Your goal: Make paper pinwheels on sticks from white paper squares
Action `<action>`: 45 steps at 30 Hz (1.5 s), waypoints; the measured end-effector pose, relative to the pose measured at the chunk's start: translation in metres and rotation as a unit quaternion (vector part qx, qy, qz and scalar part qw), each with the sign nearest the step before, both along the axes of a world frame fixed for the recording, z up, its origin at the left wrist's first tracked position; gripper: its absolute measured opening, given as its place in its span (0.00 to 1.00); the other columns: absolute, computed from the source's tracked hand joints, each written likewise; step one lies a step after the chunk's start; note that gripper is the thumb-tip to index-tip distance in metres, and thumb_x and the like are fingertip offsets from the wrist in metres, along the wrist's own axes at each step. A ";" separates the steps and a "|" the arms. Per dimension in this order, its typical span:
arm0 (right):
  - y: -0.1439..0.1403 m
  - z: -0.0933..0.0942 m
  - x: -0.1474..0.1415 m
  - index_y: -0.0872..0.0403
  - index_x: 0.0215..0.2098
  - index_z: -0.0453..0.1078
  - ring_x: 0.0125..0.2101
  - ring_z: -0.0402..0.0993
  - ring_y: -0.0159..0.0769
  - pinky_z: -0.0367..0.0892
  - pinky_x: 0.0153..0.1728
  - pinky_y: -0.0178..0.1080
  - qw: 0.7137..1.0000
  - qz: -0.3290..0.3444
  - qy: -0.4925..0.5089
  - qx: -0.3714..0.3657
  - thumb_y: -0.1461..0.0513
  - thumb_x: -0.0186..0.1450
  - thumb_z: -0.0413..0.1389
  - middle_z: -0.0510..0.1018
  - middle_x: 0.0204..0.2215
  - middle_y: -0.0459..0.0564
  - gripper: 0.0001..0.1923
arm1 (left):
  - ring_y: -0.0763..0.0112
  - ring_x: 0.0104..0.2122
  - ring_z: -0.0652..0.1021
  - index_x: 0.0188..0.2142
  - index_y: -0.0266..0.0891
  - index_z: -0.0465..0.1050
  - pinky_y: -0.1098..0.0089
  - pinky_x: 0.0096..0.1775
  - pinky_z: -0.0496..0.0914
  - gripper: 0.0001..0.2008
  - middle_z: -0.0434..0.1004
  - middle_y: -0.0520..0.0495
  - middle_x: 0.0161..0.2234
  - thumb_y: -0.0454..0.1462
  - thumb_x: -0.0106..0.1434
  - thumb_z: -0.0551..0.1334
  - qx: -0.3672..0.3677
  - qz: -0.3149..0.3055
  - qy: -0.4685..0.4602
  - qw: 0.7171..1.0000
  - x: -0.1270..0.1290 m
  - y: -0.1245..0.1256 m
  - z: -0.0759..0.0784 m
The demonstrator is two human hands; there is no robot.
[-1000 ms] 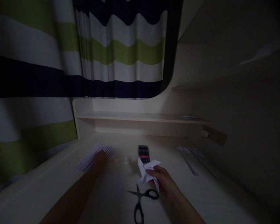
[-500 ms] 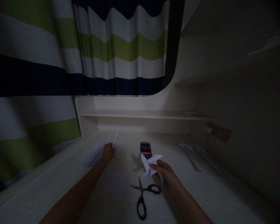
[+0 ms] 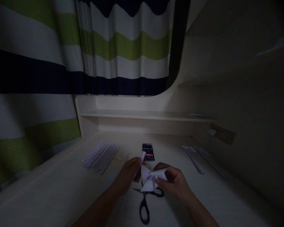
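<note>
Folded paper: a white, creased, multi-pointed folded paper piece [image 3: 149, 180], thin and matte, held above the desk in front of the person, between both hands.
Right hand: the right hand [image 3: 174, 180] pinches the piece's right-hand point between thumb and fingers.
Left hand: the left hand [image 3: 129, 173] is closed on a narrow white paper strip [image 3: 140, 161] that slants up past the fingertips, its lower part against the folded piece.
Scissors: black-handled metal scissors [image 3: 145, 201] lie flat directly below the hands, blades partly open, handles toward the person.
Phone: a dark rectangular phone [image 3: 148, 152] with a lit screen lies just beyond the hands.
Strip stock: a fanned row of white paper strips [image 3: 101, 153] lies to the left; looser strips [image 3: 197, 157] lie to the right, well apart.
Surface: a pale, smooth laminate desk [image 3: 49, 192], dimly lit, with a low shelf [image 3: 142, 115] at the back.
Room: a striped green, white and navy curtain [image 3: 123, 47] hangs behind.
Clearance: bare desk lies left of the scissors, up to the desk's raised left edge.
</note>
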State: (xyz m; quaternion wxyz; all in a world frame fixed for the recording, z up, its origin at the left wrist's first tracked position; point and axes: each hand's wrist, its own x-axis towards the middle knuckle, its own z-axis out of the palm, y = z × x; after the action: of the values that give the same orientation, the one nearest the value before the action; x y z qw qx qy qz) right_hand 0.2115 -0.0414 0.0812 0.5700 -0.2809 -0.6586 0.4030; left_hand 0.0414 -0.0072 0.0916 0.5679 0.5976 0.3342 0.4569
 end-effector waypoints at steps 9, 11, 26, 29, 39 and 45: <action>-0.014 0.011 -0.010 0.51 0.34 0.70 0.30 0.69 0.35 0.66 0.30 0.38 0.986 -0.013 -0.094 0.135 0.66 0.54 0.56 0.73 0.28 0.49 0.08 | 0.79 0.21 0.64 0.30 0.38 0.69 0.75 0.25 0.57 0.08 0.65 0.55 0.22 0.38 0.49 0.62 -0.057 -0.013 -0.056 0.997 -0.003 -0.017 0.005; -0.015 0.012 -0.011 0.51 0.35 0.69 0.30 0.69 0.35 0.66 0.30 0.38 0.985 -0.019 -0.091 0.146 0.67 0.54 0.56 0.73 0.29 0.49 0.10 | 0.79 0.21 0.64 0.30 0.38 0.69 0.75 0.25 0.57 0.08 0.65 0.55 0.21 0.40 0.51 0.60 -0.057 -0.016 -0.056 0.997 -0.002 -0.019 0.003; -0.018 0.012 -0.014 0.49 0.37 0.69 0.33 0.71 0.36 0.68 0.33 0.39 0.981 -0.040 -0.098 0.161 0.68 0.54 0.57 0.74 0.31 0.48 0.13 | 0.76 0.23 0.67 0.26 0.37 0.70 0.74 0.28 0.58 0.07 0.68 0.54 0.23 0.38 0.47 0.63 -0.094 -0.020 -0.070 0.993 0.000 -0.029 0.007; -0.018 0.012 -0.013 0.49 0.37 0.69 0.34 0.71 0.37 0.68 0.33 0.40 0.981 -0.038 -0.099 0.165 0.68 0.54 0.57 0.75 0.31 0.49 0.13 | 0.76 0.23 0.67 0.25 0.38 0.70 0.74 0.28 0.58 0.06 0.69 0.54 0.23 0.38 0.46 0.63 -0.096 -0.021 -0.069 0.993 0.000 -0.028 0.006; -0.018 0.011 -0.014 0.49 0.36 0.69 0.31 0.71 0.36 0.68 0.31 0.40 0.983 -0.027 -0.081 0.163 0.68 0.54 0.57 0.74 0.29 0.48 0.12 | 0.76 0.23 0.66 0.25 0.38 0.70 0.74 0.28 0.58 0.07 0.68 0.54 0.23 0.36 0.45 0.63 -0.103 -0.026 -0.078 0.991 -0.002 -0.027 0.001; -0.018 0.011 -0.014 0.49 0.37 0.69 0.32 0.70 0.36 0.68 0.31 0.40 0.983 -0.023 -0.080 0.164 0.67 0.55 0.56 0.74 0.30 0.48 0.12 | 0.77 0.23 0.66 0.25 0.39 0.69 0.75 0.28 0.58 0.05 0.68 0.55 0.22 0.36 0.46 0.63 -0.112 -0.029 -0.079 0.990 -0.002 -0.029 0.003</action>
State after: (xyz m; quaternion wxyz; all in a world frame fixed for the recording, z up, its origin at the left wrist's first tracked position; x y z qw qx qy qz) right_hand 0.1978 -0.0594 0.0925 0.5625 -0.2300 -0.7528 0.2528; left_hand 0.0389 -0.0362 0.0944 0.6691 0.5017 0.3194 0.4457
